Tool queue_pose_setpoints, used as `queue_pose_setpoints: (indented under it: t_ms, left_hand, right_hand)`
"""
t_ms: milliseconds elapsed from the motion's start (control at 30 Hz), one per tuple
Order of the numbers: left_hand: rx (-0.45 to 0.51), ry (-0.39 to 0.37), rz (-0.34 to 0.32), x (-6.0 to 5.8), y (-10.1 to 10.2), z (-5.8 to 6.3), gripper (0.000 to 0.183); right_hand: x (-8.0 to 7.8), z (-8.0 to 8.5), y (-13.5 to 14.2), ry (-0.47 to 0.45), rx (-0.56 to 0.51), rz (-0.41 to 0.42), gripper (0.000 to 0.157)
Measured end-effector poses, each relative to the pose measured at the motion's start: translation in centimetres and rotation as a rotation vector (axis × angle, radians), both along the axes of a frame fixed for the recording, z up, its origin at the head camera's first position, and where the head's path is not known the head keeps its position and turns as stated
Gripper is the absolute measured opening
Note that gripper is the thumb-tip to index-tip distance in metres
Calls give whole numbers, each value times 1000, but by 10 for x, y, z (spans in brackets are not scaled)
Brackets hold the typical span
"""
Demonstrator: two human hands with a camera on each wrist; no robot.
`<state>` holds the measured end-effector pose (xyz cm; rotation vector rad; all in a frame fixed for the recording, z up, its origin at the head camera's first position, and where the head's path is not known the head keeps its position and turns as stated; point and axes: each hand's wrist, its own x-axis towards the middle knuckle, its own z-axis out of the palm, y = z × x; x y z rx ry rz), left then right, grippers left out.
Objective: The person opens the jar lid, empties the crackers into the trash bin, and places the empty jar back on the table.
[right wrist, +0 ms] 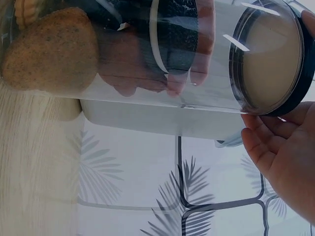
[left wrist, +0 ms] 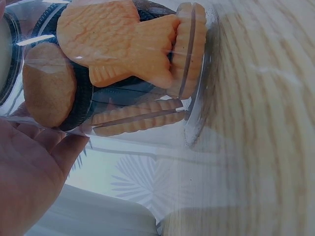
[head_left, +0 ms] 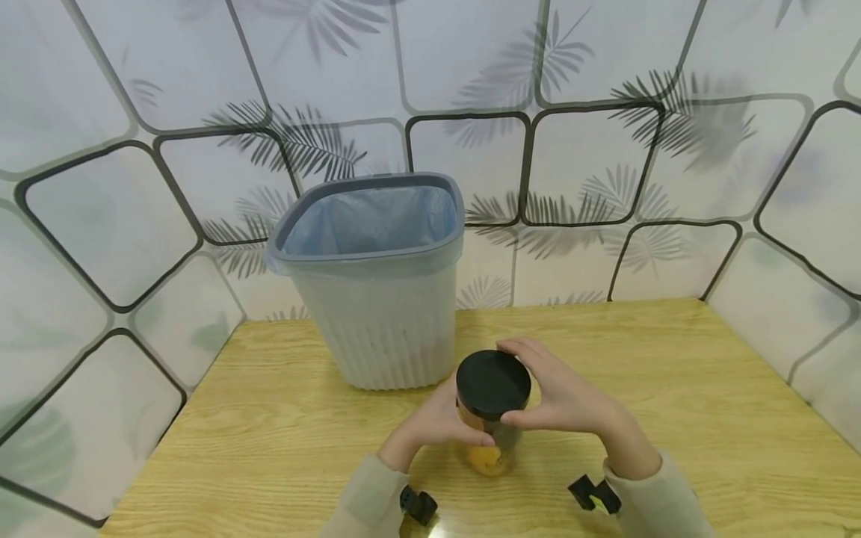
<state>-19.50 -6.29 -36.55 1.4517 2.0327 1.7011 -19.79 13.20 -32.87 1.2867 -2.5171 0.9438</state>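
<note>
A clear jar (head_left: 509, 441) with a black lid (head_left: 493, 382) stands on the wooden table, near its front middle. Inside it are biscuits: a fish-shaped one (left wrist: 113, 42), dark sandwich cookies (right wrist: 172, 34) and a round brown one (right wrist: 51, 51). My left hand (head_left: 440, 418) grips the jar's body from the left, thumb across the front. From the right, my right hand (head_left: 561, 392) holds the lid, fingers behind its rim and thumb in front. In the right wrist view the left fingers show through the clear wall.
A pale ribbed bin (head_left: 383, 321) with a blue liner (head_left: 370, 217) stands behind the jar to the left. The wooden table (head_left: 673, 388) extends to both sides. Leaf-patterned wall covering (head_left: 585, 164) closes off the back and sides.
</note>
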Motion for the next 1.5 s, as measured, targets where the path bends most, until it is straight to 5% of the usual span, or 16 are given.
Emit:
queue_pose_setpoints:
  t_ms: [467,1033,1500]
  left_hand:
    - [7,-15,-1,0,0,0,92]
    - [2,-39,-17,1,0,1,89]
    - [-2,-47,-14,1,0,0,90]
  right_hand:
    - [-1,0,4,36,10,38,75]
    - [7,-4,-15,209,48,-209,86]
    - [3,-6,-14,185,25,-168,80]
